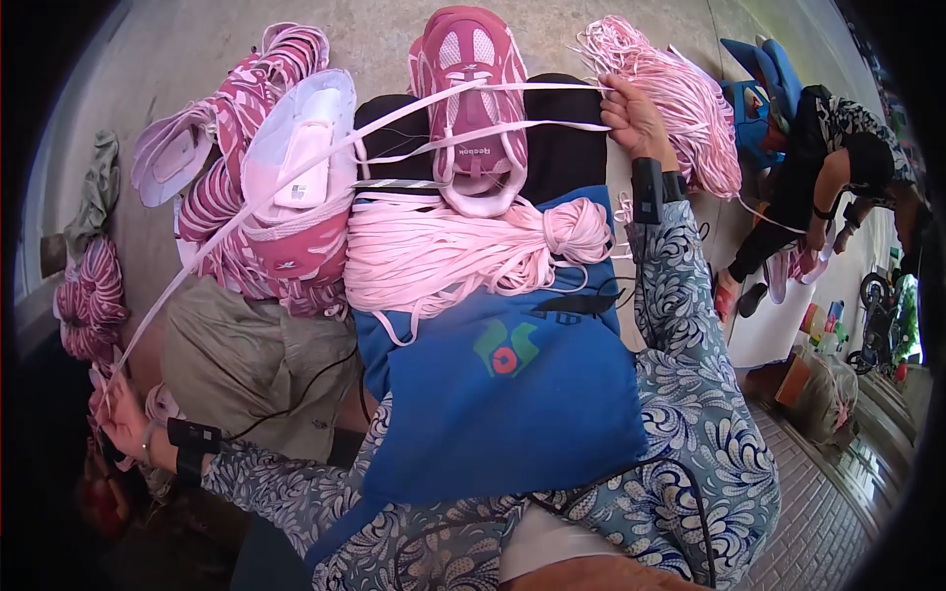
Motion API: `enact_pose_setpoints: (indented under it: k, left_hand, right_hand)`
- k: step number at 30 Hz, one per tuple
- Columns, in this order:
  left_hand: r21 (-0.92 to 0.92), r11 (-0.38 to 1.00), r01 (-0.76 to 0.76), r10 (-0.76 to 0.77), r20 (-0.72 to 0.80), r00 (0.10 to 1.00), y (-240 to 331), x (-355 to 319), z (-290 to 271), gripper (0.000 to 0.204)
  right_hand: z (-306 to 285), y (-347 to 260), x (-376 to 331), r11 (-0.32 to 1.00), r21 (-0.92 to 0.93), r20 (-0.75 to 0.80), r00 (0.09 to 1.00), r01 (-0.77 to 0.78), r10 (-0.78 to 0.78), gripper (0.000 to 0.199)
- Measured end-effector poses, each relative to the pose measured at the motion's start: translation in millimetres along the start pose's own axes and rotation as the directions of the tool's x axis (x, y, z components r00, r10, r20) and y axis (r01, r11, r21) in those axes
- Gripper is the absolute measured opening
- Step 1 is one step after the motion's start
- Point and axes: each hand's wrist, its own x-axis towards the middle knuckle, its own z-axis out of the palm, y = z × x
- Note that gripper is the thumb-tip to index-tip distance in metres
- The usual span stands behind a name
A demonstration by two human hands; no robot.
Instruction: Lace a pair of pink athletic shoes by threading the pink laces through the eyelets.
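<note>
A pink and maroon shoe upper point(475, 94) lies across my thighs, toe pointing away from me. A flat pale pink shoelace point(246, 210) comes from its eyelets. My left hand point(123, 419), stretched far out to the lower left, is closed on one stretch of that lace, which is pulled straight. At the upper right, my right hand point(636, 116) pinches two lace strands leading from the shoe. A knotted bundle of pink laces point(443, 256) rests on my lap, just below the shoe's heel, over a blue apron point(512, 414).
Stacked pink shoe uppers point(301, 187) stand left of my lap. A heap of pink laces point(680, 108) lies at the upper right. Farther right, another person point(838, 167) sits beside pink shoe pieces. More striped uppers point(91, 295) are at the far left. A black cable crosses my clothes.
</note>
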Motion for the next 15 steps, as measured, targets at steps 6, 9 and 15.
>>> enact_pose_setpoints:
  k: [6,9,15]
  left_hand:
    - [0.468,0.790,-0.397,0.592,-0.410,0.694,50.9,-9.1,-0.7,0.029]
    - [0.128,0.809,-0.573,0.587,-0.221,0.779,132.6,-4.4,-31.0,0.039]
    - [0.335,0.937,-0.095,-0.090,0.495,0.864,-4.9,-9.3,85.3,0.026]
  right_hand:
    - [-33.5,-14.0,30.7,0.982,-0.148,-0.211,0.966,0.120,-0.150,0.008]
    - [-43.3,-14.9,48.2,0.876,-0.454,-0.229,0.928,0.166,-0.295,0.011]
    - [-14.6,-14.1,18.6,-0.180,-0.944,0.322,0.665,0.275,-0.674,0.023]
